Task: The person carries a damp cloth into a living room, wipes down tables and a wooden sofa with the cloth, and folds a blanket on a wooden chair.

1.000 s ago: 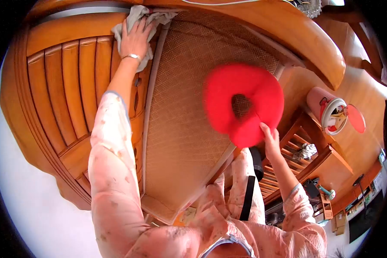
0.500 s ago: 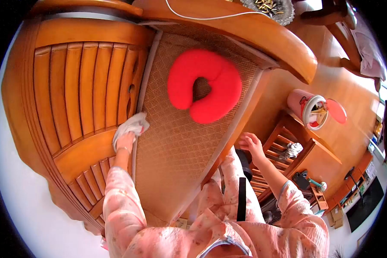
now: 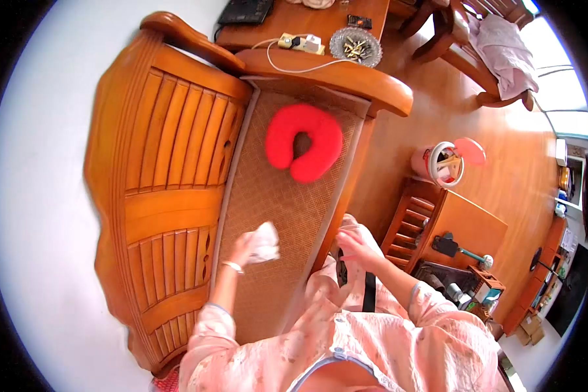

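My left hand (image 3: 242, 249) is closed round a crumpled white cloth (image 3: 264, 243), held over the woven seat mat (image 3: 248, 196) of a wooden bench. A band circles that wrist. My right hand (image 3: 359, 251) is over my lap near the seat's front edge, fingers loosely apart and slightly blurred, with nothing in it. Farther along the mat lies a red U-shaped neck pillow (image 3: 326, 140), apart from both hands. The bench's slatted wooden backrest (image 3: 163, 209) runs along the left.
Beyond the bench arm (image 3: 333, 73), a side table holds a power strip (image 3: 300, 44) and a glass dish (image 3: 355, 47). To the right stand a lidded bin (image 3: 431, 163), its lid raised, and a wooden stool-like unit (image 3: 470, 219). A chair with a draped cloth (image 3: 503, 49) is at the back.
My left hand has brought the cloth off the backrest's lower edge, towards me and over the mat. My right hand has come inward to my lap. The view has shifted, showing more side table.
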Available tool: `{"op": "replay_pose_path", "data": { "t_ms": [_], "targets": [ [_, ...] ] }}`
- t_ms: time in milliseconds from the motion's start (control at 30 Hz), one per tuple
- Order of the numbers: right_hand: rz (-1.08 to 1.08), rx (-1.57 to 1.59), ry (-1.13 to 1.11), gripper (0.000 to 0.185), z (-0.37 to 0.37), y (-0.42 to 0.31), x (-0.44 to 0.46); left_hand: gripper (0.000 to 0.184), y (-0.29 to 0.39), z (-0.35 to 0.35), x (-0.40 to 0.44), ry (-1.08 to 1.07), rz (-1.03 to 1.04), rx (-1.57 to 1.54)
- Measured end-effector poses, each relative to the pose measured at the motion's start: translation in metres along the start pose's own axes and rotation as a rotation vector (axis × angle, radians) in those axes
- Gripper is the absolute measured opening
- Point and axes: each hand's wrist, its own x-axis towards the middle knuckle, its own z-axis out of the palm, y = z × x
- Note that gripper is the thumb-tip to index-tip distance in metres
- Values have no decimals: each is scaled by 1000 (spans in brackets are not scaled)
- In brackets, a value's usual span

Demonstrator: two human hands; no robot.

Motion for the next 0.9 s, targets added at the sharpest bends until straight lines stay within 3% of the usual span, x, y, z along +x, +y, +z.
{"op": "replay_pose_path", "data": {
  "t_ms": [33,67,100,133,200,233,300,333,400,533,600,667,800,867,900],
  "targets": [
    [-21,-7,-24,60,8,7,2,40,-5,36,7,50,73,17],
    [-32,-7,-24,60,19,-4,-1,41,8,81,6,161,268,-4],
    [-7,190,-160,59,28,-23,-3,45,68,112,-16,-12,176,-33],
    [23,388,-297,58,29,-36,-7,52,84,152,-17,-44,252,-67],
    [37,539,-160,51,-2,-42,17,59,121,219,-26,-155,489,-84],
    [100,561,-126,46,-10,-89,-17,60,146,229,-28,-163,529,43],
    [60,507,-173,40,-69,-107,-2,58,192,237,-14,-289,618,155],
    [10,467,-135,38,-95,-115,2,52,200,244,0,-374,535,-147],
    [-83,436,-138,34,-141,-144,0,43,213,240,28,-252,333,-255],
    [-205,217,357,25,-235,-170,11,34,227,210,109,17,101,-234],
    [-208,169,372,23,-276,-183,18,28,257,197,134,91,40,-517],
    [-245,175,319,26,-290,-216,7,36,278,182,173,149,-44,-585],
    [-510,132,162,38,-263,-301,-20,54,316,153,239,271,-75,-769],
    [-493,120,87,47,-246,-331,-14,57,326,137,279,301,-62,-815],
    [-698,-76,108,52,-234,-340,-5,59,334,131,295,323,-43,-818]
  ]
}}
